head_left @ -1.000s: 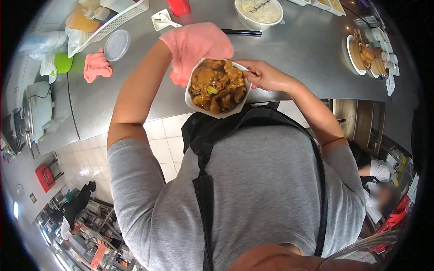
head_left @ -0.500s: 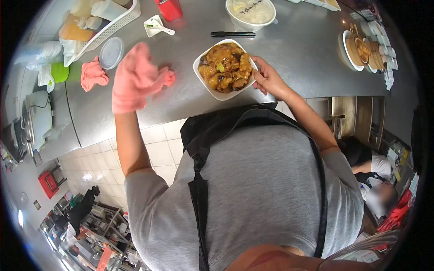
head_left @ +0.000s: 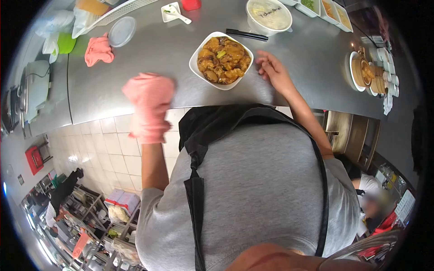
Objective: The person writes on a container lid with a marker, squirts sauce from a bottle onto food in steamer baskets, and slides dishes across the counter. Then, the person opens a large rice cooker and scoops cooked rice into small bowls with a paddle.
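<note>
A white square bowl (head_left: 193,63) filled with glossy brown sauced food (head_left: 226,56) and a bit of green sits on the steel counter. Just right of it, my right hand (head_left: 275,74) is open, its fingers partly curled and apart from the bowl, holding nothing. A pink cloth (head_left: 150,92) drapes over my left hand and hides its fingers, at the counter's front edge left of the bowl. Behind the bowl lies a black pen (head_left: 247,35). Beyond the pen stands a round tub (head_left: 270,17) with a clear, handwritten lid.
Another pink cloth (head_left: 99,50) and a round lid (head_left: 122,31) lie at the left. A small white dish with a spoon (head_left: 176,12) stands at the back. Stacked bowls (head_left: 359,72) are at the right; trays of chopped food (head_left: 332,12) at the back right. Co-workers appear below.
My right hand has let go of the bowl and is now beside it. My left hand, with the pink cloth, has come back toward my body. The camera view has shifted.
</note>
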A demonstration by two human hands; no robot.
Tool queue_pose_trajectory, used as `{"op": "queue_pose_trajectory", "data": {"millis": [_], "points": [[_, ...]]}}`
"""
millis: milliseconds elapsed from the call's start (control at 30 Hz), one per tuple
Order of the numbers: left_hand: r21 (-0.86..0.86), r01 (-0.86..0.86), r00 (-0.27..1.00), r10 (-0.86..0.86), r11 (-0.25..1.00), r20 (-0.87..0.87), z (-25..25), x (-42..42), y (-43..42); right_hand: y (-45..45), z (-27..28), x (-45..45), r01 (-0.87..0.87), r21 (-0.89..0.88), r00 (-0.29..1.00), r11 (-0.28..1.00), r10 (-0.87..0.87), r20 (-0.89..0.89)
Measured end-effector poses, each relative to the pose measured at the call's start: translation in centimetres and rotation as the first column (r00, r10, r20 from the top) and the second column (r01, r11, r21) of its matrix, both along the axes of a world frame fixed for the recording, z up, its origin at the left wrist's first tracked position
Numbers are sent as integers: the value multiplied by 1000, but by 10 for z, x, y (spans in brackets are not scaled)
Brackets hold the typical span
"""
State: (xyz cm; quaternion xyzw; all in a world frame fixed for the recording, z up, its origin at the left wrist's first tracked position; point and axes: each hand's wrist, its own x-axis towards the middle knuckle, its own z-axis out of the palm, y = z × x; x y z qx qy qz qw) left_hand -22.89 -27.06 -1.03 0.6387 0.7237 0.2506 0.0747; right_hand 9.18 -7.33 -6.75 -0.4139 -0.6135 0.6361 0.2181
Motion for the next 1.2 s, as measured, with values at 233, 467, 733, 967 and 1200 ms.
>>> {"op": "queue_pose_trajectory", "data": {"millis": [233, 467, 733, 967, 1200], "points": [[-390, -377, 925, 323, 840, -198, 47, 75, 62, 14, 8, -24, -149, -43, 989, 988, 149, 15], [-593, -322, 946, 273, 738, -174, 8, 35, 110, -16, 27, -18, -41, -92, 999, 995, 38, -40], [-492, 152, 764, -417, 857, -492, 19, 36, 133, -53, 17, 13, 141, -158, 984, 977, -156, -88], [-48, 184, 492, -50, 982, 869, -29, -1, 113, -52, 26, 46, 62, -57, 998, 996, -60, 35], [22, -121, 57, -16, 992, 998, 27, 53, 87, 60, 6, -8, -24, 544, 953, 839, -146, 267]]}}
